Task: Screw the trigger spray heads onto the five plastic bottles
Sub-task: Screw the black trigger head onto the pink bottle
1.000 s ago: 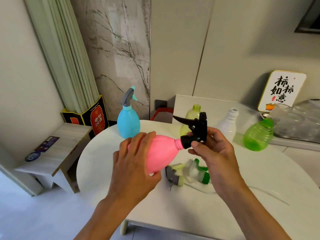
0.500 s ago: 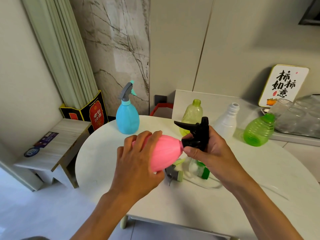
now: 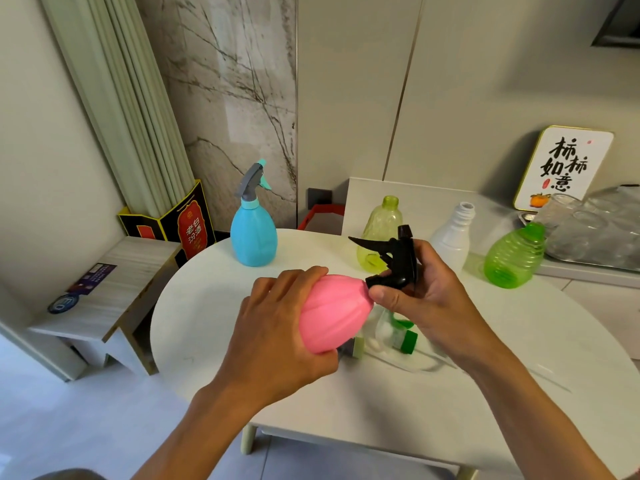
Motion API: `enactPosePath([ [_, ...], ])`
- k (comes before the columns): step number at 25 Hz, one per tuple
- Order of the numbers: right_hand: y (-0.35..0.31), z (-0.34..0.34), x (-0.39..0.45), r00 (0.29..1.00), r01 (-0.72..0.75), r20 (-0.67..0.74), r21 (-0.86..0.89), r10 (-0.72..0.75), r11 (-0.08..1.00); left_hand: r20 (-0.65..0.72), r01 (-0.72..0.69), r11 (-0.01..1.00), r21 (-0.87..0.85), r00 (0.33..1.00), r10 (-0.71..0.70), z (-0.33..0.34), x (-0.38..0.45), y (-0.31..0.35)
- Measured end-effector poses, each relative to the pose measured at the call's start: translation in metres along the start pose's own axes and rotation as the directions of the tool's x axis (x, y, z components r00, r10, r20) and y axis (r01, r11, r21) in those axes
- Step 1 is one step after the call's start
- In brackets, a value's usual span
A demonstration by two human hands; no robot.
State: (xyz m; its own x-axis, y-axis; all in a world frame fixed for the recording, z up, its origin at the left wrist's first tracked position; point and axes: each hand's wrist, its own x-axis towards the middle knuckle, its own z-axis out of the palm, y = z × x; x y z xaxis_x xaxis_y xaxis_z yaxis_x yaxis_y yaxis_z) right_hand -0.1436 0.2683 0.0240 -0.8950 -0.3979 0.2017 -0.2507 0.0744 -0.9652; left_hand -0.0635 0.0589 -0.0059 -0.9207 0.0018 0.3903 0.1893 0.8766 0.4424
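Observation:
I hold a pink bottle on its side above the white round table, my left hand wrapped around its body. My right hand grips the black trigger spray head sitting at the bottle's neck. A blue bottle with a grey spray head stands at the table's back left. A yellow-green bottle, a white bottle and a green ribbed bottle stand open-necked behind my hands. Loose spray heads lie on the table under the pink bottle, partly hidden.
A low wooden stool stands left of the table. A black-and-red box leans by the wall. At the right, a sign with characters and a tray of clear glasses sit on a counter.
The spray head has turned in my right hand, its nozzle tilting up. My left hand has shifted its grip on the pink bottle, which sits slightly lower.

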Motion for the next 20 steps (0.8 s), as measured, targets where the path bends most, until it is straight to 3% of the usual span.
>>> enactPosePath([
  [5, 0.000, 0.016, -0.003, 0.986, 0.007, -0.163, -0.061, -0.017, 0.998, -0.068, -0.005, 0.998, 0.058, 0.998, 0.009, 0.004, 0.002, 0.002],
  [9, -0.002, 0.017, -0.007, 0.994, 0.108, 0.018, -0.364, -0.109, 0.925, -0.037, 0.060, 0.998, 0.023, 0.998, -0.059, 0.002, 0.006, -0.002],
  [12, -0.003, 0.005, -0.004, 0.991, 0.123, 0.102, -0.378, -0.091, 0.917, -0.052, 0.042, 0.998, 0.056, 0.998, -0.039, 0.000, 0.008, -0.006],
  [15, -0.006, -0.001, -0.003, 0.993, 0.034, 0.121, -0.313, 0.005, 0.949, -0.074, -0.022, 0.986, 0.164, 0.997, 0.035, -0.001, 0.007, -0.009],
  [18, -0.003, 0.005, -0.004, 0.999, -0.027, 0.012, -0.508, 0.039, 0.861, -0.073, -0.045, 0.970, 0.240, 0.995, 0.064, 0.000, 0.007, -0.011],
  [20, -0.003, 0.010, -0.006, 0.992, -0.114, -0.118, -0.707, 0.043, 0.698, -0.070, -0.032, 0.972, 0.233, 0.996, 0.050, 0.002, 0.009, -0.011],
])
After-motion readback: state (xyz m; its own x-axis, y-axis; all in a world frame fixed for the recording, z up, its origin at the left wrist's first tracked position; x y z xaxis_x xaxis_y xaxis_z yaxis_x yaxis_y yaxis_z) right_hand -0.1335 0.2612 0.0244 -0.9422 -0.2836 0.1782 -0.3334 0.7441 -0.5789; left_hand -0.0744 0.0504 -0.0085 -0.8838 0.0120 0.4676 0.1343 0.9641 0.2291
